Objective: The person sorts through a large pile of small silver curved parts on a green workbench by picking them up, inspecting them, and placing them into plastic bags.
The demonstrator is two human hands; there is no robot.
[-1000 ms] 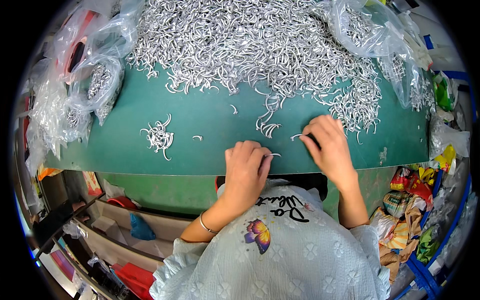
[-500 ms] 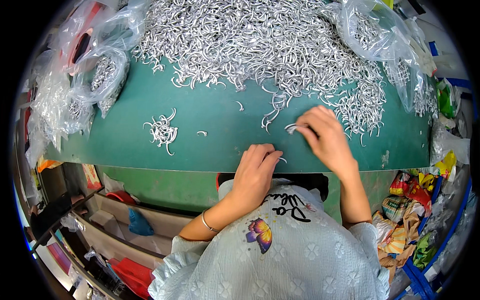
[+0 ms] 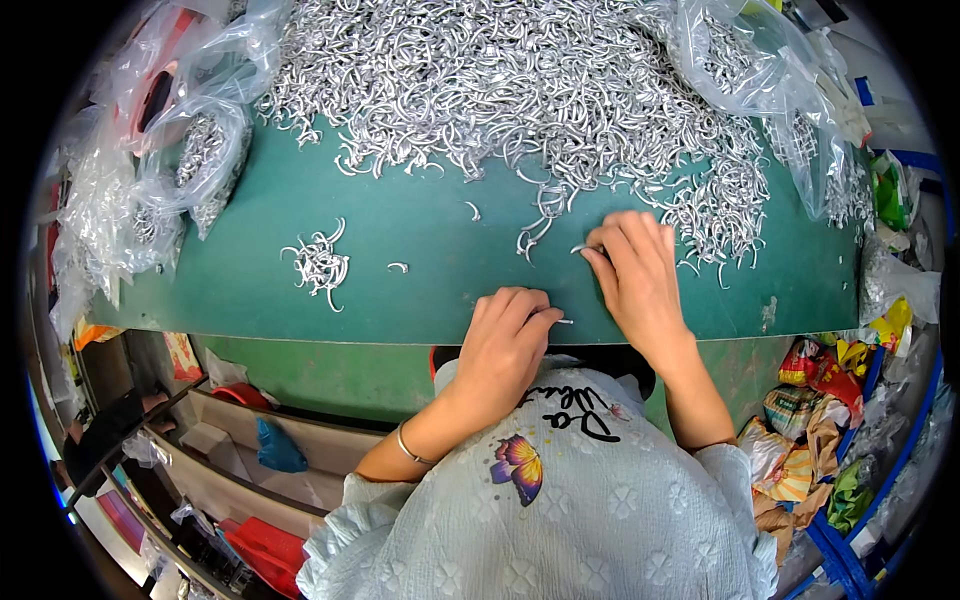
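Small curved silvery metal pieces (image 3: 480, 80) lie in a large heap across the far part of the green table (image 3: 420, 215). Close to the table's front edge, my left hand (image 3: 507, 340) is closed, and a thin silvery piece (image 3: 565, 321) sticks out at its fingertips. My right hand (image 3: 638, 275) is pinched on a curved metal piece (image 3: 578, 249), whose tip shows left of the fingers. Just left of that hand, a short strand of pieces (image 3: 540, 225) trails from the heap. A small separate pile (image 3: 320, 265) lies to the left, with a single piece (image 3: 398, 267) beside it.
Clear plastic bags holding similar pieces stand at the left (image 3: 205, 160) and right (image 3: 745, 70) of the heap. Below the table at left are a shelf (image 3: 330, 430) and a red container (image 3: 265, 550). Colourful packaging (image 3: 790, 440) is piled at the lower right.
My right hand has turned and shifted slightly left and down, still pinching the curved piece. The left hand stays nearly in place, its piece at a changed angle. The whole view shifts slightly.
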